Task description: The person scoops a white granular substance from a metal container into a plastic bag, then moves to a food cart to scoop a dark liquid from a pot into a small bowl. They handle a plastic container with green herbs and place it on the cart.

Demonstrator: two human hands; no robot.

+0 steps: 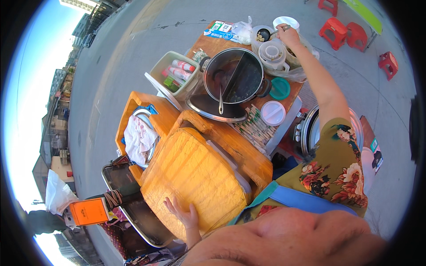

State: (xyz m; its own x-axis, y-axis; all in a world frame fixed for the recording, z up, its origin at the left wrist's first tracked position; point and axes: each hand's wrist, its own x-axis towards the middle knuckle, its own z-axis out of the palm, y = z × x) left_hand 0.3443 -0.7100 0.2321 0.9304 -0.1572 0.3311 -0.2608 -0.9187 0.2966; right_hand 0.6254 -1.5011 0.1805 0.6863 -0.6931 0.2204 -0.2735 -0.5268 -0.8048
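My right hand [289, 35] reaches out at the top of the view and grips the handle of a small ladle. The ladle's black bowl [265, 34] is over a clear plastic tub [255, 39] that contains pale chopped pieces. Beside it are a lidded plastic jug [272, 53] and another tub of dark food [293, 60]. My left hand [182, 211], fingers apart and holding nothing, lies against a yellow tape-wrapped lid [199, 173]. A two-part pot [213, 63] holds dark broth, with a second ladle [220, 103] leaning in it.
By the pot lie its lid [216, 111], many wrapped skewers or chopsticks [254, 128] and a green plastic lid [279, 88]. Bottles fill a bin [156, 69]. A stained cloth [139, 138] sits in a wooden box. Red stools [333, 32] stand at the upper right.
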